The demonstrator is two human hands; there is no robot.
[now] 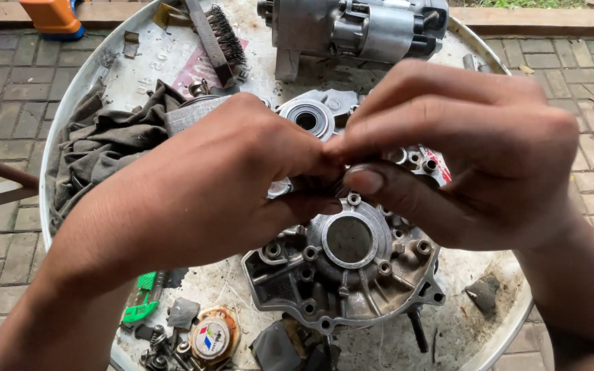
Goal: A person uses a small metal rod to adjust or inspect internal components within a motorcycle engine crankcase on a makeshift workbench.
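Above one grey engine casing [348,271], two hands meet: left hand [221,185] and right hand [462,151] fingertips pinch one small part, hidden; orientation unclear.

silver-grey metal casing [352,275], dark grey rag [104,148], green tool [142,299], orange container [53,15]
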